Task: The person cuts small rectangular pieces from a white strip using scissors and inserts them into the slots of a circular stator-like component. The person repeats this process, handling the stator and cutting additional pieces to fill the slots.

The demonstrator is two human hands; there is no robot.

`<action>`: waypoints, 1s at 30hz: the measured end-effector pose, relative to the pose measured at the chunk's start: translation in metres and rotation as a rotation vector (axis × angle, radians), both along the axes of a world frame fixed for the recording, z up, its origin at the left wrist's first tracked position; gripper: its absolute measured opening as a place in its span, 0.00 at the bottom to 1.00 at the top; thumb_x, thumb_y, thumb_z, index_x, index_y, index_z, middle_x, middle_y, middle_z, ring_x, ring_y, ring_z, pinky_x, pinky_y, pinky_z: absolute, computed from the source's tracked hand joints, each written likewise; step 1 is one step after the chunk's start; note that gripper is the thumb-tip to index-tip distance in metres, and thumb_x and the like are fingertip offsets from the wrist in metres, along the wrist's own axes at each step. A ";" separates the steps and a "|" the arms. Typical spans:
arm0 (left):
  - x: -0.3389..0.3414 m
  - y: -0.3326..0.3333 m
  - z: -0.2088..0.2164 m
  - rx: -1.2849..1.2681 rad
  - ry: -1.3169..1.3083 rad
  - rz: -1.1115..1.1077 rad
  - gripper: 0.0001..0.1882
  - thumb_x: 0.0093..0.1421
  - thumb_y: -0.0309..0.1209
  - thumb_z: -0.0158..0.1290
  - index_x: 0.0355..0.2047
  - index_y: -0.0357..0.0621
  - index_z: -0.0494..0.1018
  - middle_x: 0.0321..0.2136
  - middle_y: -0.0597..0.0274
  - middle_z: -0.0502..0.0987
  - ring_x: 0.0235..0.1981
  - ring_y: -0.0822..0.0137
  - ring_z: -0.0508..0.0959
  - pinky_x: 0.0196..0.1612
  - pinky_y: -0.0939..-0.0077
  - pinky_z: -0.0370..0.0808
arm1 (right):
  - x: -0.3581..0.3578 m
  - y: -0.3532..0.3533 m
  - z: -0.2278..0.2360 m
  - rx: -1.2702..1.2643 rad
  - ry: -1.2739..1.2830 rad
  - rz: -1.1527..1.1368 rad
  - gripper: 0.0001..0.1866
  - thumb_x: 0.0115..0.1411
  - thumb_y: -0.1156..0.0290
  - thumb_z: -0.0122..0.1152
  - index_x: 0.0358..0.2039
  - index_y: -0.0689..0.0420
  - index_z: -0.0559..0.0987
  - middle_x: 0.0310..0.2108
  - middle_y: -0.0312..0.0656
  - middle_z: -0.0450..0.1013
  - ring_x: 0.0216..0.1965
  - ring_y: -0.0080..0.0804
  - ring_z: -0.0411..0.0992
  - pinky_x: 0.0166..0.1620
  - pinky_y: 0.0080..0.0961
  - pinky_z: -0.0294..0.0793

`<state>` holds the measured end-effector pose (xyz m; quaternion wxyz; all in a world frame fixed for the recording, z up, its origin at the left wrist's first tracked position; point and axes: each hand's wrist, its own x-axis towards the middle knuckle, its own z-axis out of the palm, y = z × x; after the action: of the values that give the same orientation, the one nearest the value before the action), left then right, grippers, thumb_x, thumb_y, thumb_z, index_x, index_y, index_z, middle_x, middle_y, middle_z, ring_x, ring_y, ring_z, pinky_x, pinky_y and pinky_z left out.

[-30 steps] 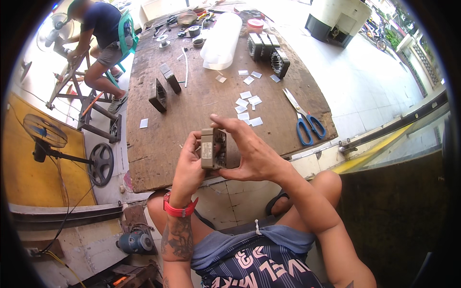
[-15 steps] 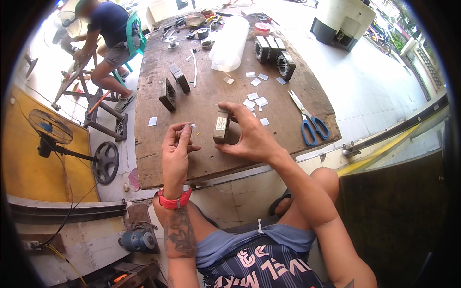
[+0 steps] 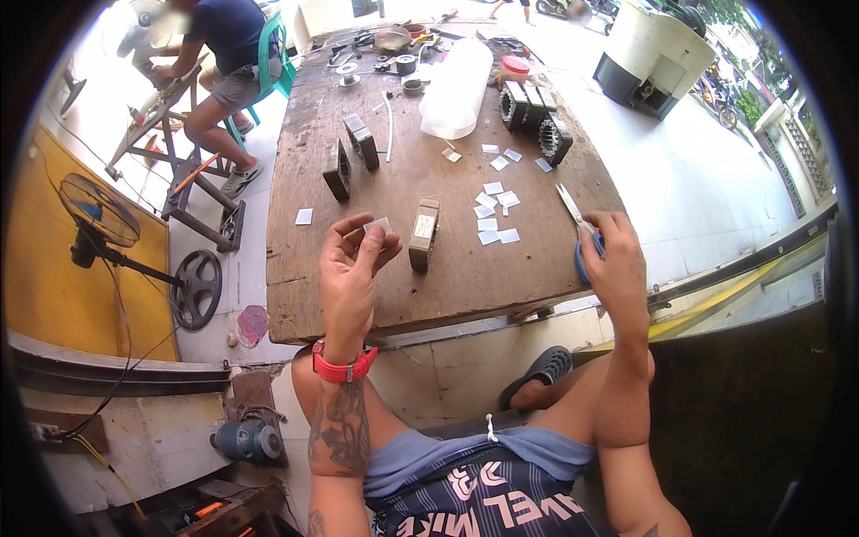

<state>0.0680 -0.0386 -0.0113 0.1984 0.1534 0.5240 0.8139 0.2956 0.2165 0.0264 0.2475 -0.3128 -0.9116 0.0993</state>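
A brown block [image 3: 424, 234] with a pale label is stood upright on the wooden table [image 3: 483, 286], and it is touched by neither hand. Just to the left of the brown block, a small see-through piece [image 3: 378, 225] is pinched between the thumb and fingers of the left hand [image 3: 352, 267]. A red watch [image 3: 346, 365] is worn on that wrist.

Well to the right of the brown block, the blue handles of the scissors [image 3: 577, 217] are touched by the right hand [image 3: 616, 268]. The fingers are bent over them, but it cannot be told if the handles are held tight. The blades are pointed away from the body.

Beyond the brown block and to its right, small white squares [image 3: 507, 199] are scattered, some touching. One lone square [image 3: 304, 217] is seen far to its left. Beyond it on the left, two dark blocks [image 3: 336, 170] are stood near each other. Farther beyond it, a big clear roll [image 3: 456, 89] is laid down, and to the right of that roll's place, still beyond the brown block, dark toothed blocks [image 3: 555, 141] are grouped. Far off to its left, a green chair [image 3: 270, 58] is used by another person [image 3: 233, 45].
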 end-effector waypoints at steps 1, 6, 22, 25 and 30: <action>0.000 0.001 0.001 0.026 -0.022 -0.013 0.17 0.72 0.25 0.56 0.59 0.34 0.70 0.41 0.57 0.78 0.43 0.68 0.83 0.53 0.69 0.85 | 0.009 0.004 -0.005 -0.021 -0.077 -0.026 0.14 0.68 0.68 0.63 0.51 0.60 0.82 0.50 0.51 0.77 0.51 0.53 0.77 0.56 0.44 0.76; 0.001 -0.004 0.005 0.041 -0.049 -0.086 0.18 0.72 0.24 0.57 0.59 0.33 0.70 0.41 0.58 0.77 0.45 0.66 0.84 0.54 0.68 0.86 | 0.019 0.003 -0.026 0.029 -0.183 -0.022 0.16 0.68 0.70 0.62 0.54 0.61 0.80 0.52 0.52 0.75 0.53 0.54 0.76 0.55 0.46 0.76; 0.011 -0.009 0.015 0.044 0.005 -0.112 0.16 0.68 0.24 0.60 0.55 0.36 0.74 0.41 0.51 0.83 0.40 0.62 0.87 0.46 0.68 0.88 | 0.024 -0.022 0.005 -0.390 0.301 0.148 0.22 0.65 0.70 0.70 0.58 0.59 0.76 0.35 0.42 0.78 0.37 0.36 0.81 0.42 0.32 0.80; 0.018 -0.006 0.015 0.049 0.023 -0.155 0.14 0.67 0.24 0.62 0.52 0.35 0.76 0.41 0.50 0.84 0.40 0.63 0.87 0.46 0.68 0.88 | 0.012 -0.073 -0.004 -1.192 0.505 0.395 0.21 0.65 0.65 0.74 0.53 0.60 0.78 0.32 0.35 0.77 0.30 0.18 0.77 0.35 0.21 0.78; 0.030 -0.002 0.017 0.016 0.027 -0.182 0.12 0.67 0.23 0.62 0.50 0.35 0.77 0.41 0.50 0.84 0.41 0.64 0.87 0.46 0.69 0.88 | -0.017 -0.120 -0.035 -1.195 0.182 0.490 0.26 0.60 0.55 0.80 0.46 0.61 0.79 0.22 0.32 0.73 0.26 0.14 0.70 0.30 0.17 0.69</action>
<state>0.0977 -0.0407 0.0058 0.2632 0.2128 0.5041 0.7946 0.2784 0.0964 -0.0086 0.0772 -0.1701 -0.7198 0.6686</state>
